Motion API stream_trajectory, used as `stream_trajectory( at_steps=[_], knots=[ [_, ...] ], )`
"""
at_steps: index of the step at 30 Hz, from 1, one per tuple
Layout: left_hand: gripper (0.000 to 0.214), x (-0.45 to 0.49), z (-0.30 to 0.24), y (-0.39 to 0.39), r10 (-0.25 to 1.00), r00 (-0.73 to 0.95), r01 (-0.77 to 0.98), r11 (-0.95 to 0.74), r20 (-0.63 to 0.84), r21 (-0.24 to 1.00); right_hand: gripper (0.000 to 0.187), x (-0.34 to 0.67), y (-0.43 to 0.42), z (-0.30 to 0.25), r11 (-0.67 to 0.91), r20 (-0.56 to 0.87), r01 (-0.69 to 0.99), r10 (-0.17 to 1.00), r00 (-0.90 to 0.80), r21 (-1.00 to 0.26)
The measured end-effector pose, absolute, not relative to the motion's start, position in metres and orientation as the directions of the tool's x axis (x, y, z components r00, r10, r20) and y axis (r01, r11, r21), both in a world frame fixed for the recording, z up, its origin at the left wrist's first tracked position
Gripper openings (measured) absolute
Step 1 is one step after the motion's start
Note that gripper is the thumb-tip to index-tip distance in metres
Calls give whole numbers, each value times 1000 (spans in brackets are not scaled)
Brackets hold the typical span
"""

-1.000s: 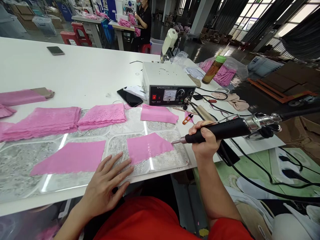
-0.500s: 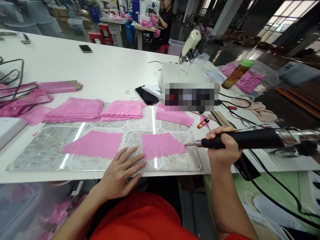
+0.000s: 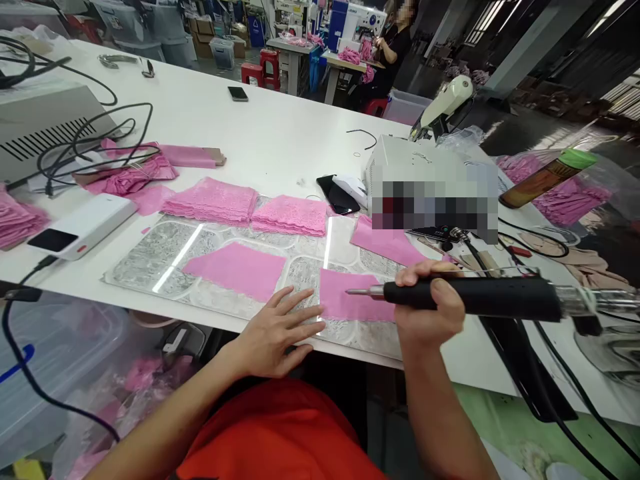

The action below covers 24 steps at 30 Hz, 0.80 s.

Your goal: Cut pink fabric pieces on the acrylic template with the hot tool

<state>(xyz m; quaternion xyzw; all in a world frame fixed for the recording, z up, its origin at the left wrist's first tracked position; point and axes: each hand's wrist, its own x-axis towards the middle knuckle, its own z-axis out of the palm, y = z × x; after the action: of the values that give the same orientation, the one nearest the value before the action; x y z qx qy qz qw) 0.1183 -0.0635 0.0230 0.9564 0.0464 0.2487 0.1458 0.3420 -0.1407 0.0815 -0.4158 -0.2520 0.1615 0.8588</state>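
Observation:
My right hand [image 3: 430, 310] is wrapped round a black-handled tool [image 3: 480, 298] with a slim pointed metal tip. Its tip lies over a pink fabric piece [image 3: 350, 310]; whether it touches the cloth I cannot tell. My left hand [image 3: 283, 333] rests with fingers spread at the near edge of a patterned grey-and-white board [image 3: 145, 260], fingertips by that piece's left edge. Left of it lies another flat pink fabric piece [image 3: 240, 270]. Two pink fabric stacks [image 3: 213, 200] sit along the board's far side, and a pink panel [image 3: 385, 243] lies near the box.
A grey box [image 3: 420, 160] with a blurred front stands behind the board. Phones [image 3: 238, 94], a white device [image 3: 85, 227], a green-capped bottle [image 3: 547, 177] and black cables [image 3: 555, 360] are on the white table. A co-worker [image 3: 393, 53] sits at a sewing machine beyond.
The view has swung left, so the table appears shifted right. My right hand has brought the tool's tip from the fabric piece's right end leftward over it. My left hand stays beside the piece.

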Motion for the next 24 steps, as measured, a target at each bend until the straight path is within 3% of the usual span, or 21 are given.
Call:
stream_trajectory(
  at_steps=[4, 24],
  knots=[
    [34, 118, 22, -63, 162, 874, 17, -953, 459, 304, 13, 322, -119, 79, 590, 316, -76, 531, 786, -804],
    [35, 117, 18, -64, 177, 865, 13, -943, 470, 332, 10, 313, -99, 71, 606, 348, -63, 536, 769, -793]
  ],
)
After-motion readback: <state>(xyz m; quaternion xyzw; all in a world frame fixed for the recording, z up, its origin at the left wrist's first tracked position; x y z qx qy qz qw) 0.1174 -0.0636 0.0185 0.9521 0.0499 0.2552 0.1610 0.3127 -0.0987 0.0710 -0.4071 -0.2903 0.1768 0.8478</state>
